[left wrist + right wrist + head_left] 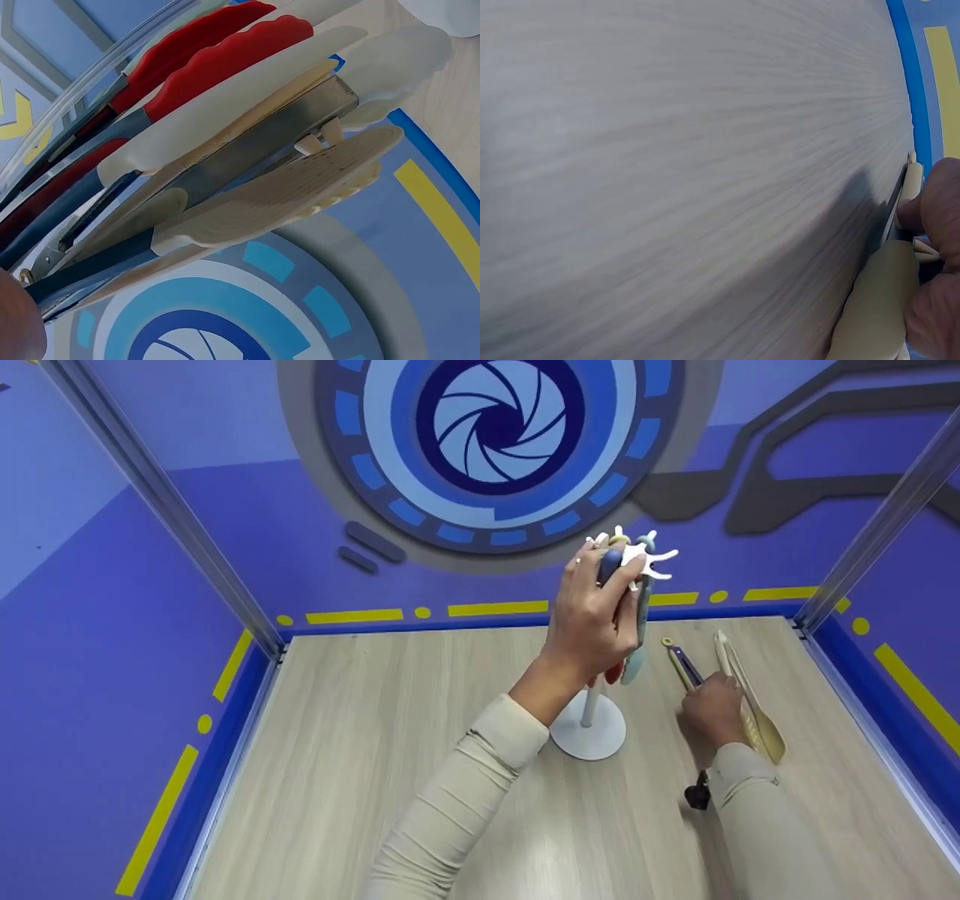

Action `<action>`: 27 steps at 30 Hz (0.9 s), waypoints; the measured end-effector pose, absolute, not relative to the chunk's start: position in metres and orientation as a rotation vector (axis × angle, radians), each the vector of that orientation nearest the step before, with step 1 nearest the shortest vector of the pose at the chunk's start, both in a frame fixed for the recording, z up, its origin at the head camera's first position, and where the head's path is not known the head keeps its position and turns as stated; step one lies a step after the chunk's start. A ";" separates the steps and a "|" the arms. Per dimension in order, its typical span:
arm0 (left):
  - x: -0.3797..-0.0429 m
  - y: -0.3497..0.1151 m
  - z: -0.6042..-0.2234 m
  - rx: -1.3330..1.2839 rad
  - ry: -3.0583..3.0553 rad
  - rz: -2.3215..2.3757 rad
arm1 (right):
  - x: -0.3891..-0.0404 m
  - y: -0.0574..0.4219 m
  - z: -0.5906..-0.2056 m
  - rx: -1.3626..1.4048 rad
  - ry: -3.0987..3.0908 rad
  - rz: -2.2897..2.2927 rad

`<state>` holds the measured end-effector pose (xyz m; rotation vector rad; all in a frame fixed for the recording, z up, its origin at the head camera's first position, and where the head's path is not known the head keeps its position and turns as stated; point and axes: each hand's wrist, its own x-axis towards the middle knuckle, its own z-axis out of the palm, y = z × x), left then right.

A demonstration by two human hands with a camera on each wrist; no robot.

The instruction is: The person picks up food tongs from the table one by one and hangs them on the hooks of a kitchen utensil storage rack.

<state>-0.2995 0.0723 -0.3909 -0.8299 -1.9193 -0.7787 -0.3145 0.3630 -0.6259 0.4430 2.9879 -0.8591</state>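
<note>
My left hand [596, 604] is raised at the top of a white stand [589, 733], its fingers curled round the upper end of dark-blue-handled tongs [609, 564]. In the left wrist view, those tongs [285, 191] have beige heads and hang among several others, including red-tipped tongs [232, 60]. Part of the left hand [19, 322] shows at the lower left corner. Low over the table at the right, my right hand [714, 709] grips tongs [684, 667] with a dark blue and olive handle. Their cream head [881, 307] shows beside the right hand [941, 240] in the right wrist view.
White hooks [660, 562] stick out from the stand's top. Beige tongs [750, 690] lie just right of the right hand. A small black object [697, 793] is by the right sleeve. Blue-purple panels [225, 525] enclose the wood-patterned table [405, 705].
</note>
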 end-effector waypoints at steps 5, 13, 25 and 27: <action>-0.299 0.072 -0.389 -0.838 -1.919 -0.750 | -0.313 0.363 -0.626 0.475 2.970 -0.885; -0.302 0.060 -0.384 -0.919 -1.930 -0.802 | -0.313 0.361 -0.629 0.491 2.950 -0.935; -0.308 0.056 -0.377 -1.001 -1.907 -0.875 | -0.312 0.359 -0.626 0.455 3.016 -0.899; -0.309 0.057 -0.375 -1.006 -1.906 -0.915 | -0.312 0.360 -0.626 0.451 3.031 -0.895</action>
